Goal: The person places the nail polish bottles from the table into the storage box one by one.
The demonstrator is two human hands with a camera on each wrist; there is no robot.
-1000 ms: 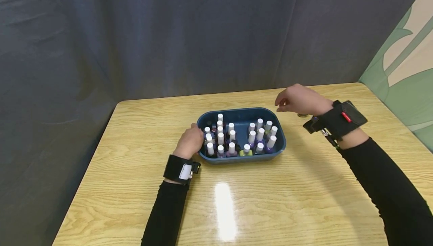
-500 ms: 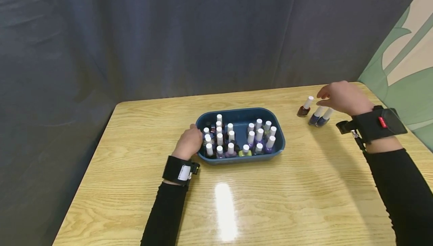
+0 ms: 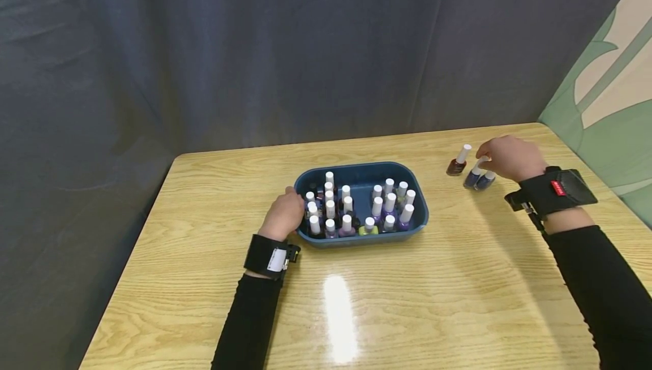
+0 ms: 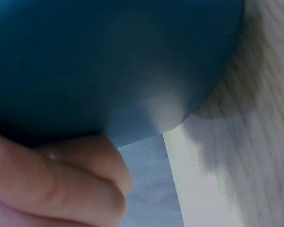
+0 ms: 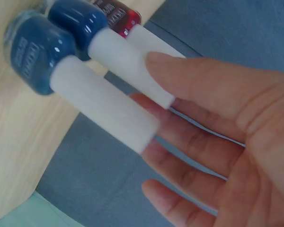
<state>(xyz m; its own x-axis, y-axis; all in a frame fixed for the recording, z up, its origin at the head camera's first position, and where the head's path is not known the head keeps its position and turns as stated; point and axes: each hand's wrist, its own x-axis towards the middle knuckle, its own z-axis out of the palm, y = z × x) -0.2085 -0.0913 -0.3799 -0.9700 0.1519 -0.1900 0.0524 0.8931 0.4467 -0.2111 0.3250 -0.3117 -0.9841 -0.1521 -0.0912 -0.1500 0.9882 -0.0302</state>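
My left hand grips the left end of a dark blue plastic bin; in the left wrist view its curled fingers lie against the bin wall. Several white-capped nail polish bottles stand inside. At the back right, my right hand pinches the white cap of a blue nail polish bottle, thumb on one side and fingers behind. Right beside it stands a second blue bottle, its cap close to the fingers. A dark red bottle stands just left of the pair.
The wooden table carries the bin near its middle. A dark grey-blue curtain hangs behind the far edge, and a green leaf-patterned surface borders the right side.
My right hand has moved right from near the bin to the three bottles, then lowered onto a blue bottle's cap. The left hand stays on the bin.
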